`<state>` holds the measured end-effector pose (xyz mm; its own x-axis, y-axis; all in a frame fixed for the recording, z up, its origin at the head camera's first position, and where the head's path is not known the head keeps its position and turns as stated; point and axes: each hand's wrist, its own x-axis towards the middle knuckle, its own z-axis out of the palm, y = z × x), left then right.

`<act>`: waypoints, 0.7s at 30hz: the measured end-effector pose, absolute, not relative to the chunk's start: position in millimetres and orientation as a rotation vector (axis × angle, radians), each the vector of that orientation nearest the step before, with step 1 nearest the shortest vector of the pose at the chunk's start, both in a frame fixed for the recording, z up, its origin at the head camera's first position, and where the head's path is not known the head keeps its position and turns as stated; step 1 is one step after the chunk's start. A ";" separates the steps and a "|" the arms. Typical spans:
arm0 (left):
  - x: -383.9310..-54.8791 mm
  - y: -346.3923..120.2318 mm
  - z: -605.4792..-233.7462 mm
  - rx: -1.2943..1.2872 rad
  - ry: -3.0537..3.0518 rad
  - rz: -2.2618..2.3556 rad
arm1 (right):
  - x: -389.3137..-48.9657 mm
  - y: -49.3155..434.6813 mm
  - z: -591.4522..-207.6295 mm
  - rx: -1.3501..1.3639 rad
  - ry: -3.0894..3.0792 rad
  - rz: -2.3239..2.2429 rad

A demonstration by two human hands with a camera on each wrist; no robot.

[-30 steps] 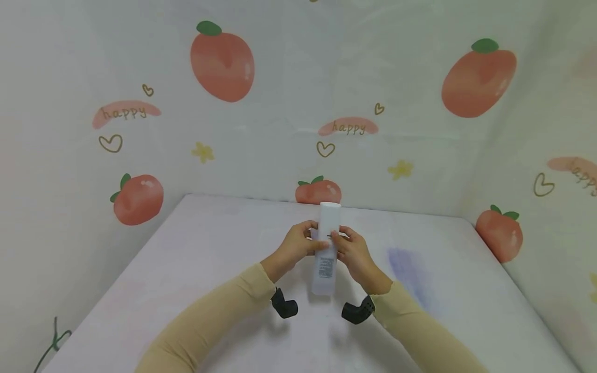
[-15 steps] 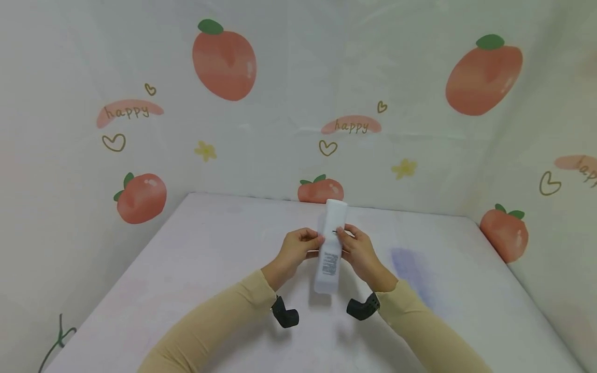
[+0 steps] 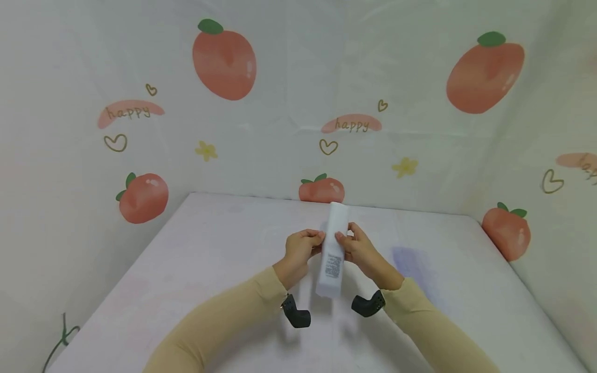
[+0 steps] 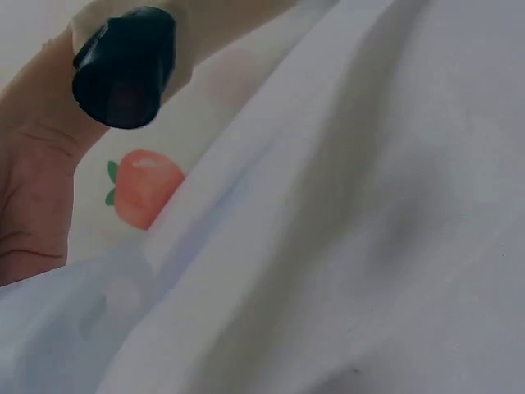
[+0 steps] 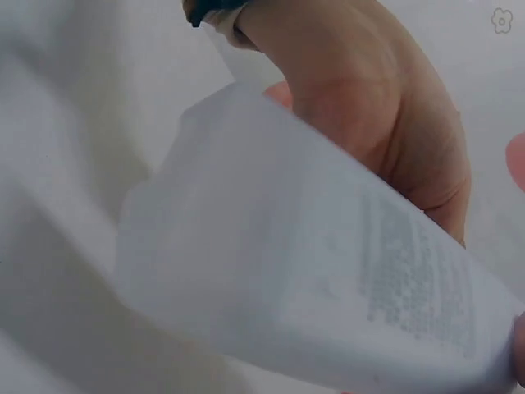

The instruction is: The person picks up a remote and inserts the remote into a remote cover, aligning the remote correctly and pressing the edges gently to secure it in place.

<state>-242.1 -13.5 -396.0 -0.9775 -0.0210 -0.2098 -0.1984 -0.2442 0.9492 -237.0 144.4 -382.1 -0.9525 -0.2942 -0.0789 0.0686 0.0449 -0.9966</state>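
A white bottle [image 3: 333, 235] with a dark printed label on its front is held tilted above the table, its top leaning slightly right. My left hand [image 3: 298, 254] pinches its left side near mid-height. From the right, my right hand [image 3: 366, 256] grips it, thumb on the front face and fingers toward the far side. The right wrist view shows the bottle's [image 5: 246, 238] broad base and blurred print close up. Only a pale, blurred part of the bottle [image 4: 57, 328] enters the left wrist view at lower left.
A white table [image 3: 224, 238] with faint pink and purple patches lies beneath. Behind it hangs a pale curtain [image 3: 289, 93] printed with red fruit. Black wrist cameras [image 3: 297, 312] sit below the cuffs. A green cord [image 3: 64, 336] hangs at the left edge.
The bottle has turned about its length and leans further right at the top; its label now faces differently. Both hands have shifted slightly right with it, and the left thumb has slid toward its edge.
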 end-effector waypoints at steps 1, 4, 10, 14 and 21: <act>-243.2 -13.5 -395.1 -0.287 1.856 2.377 | -236.9 143.7 -381.7 -0.233 2.071 -1.975; -248.5 -14.1 -393.7 -0.319 1.866 2.368 | -236.0 140.8 -380.3 -0.224 2.092 -1.938; -255.6 -14.5 -392.1 -0.304 1.900 2.317 | -229.5 139.0 -382.6 -0.164 2.141 -1.928; -255.2 -13.6 -392.9 -0.311 1.848 2.268 | -224.8 141.9 -383.4 -0.182 2.179 -1.910; -252.6 -14.1 -393.2 -0.056 1.850 2.274 | -229.7 148.3 -374.3 -0.112 2.152 -1.981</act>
<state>-252.6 -14.1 -393.2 -0.9773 0.1375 -0.1609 -0.1855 -0.1905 0.9640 -229.7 148.3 -374.3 -0.9741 -0.1998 -0.1059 0.0890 0.0917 -0.9918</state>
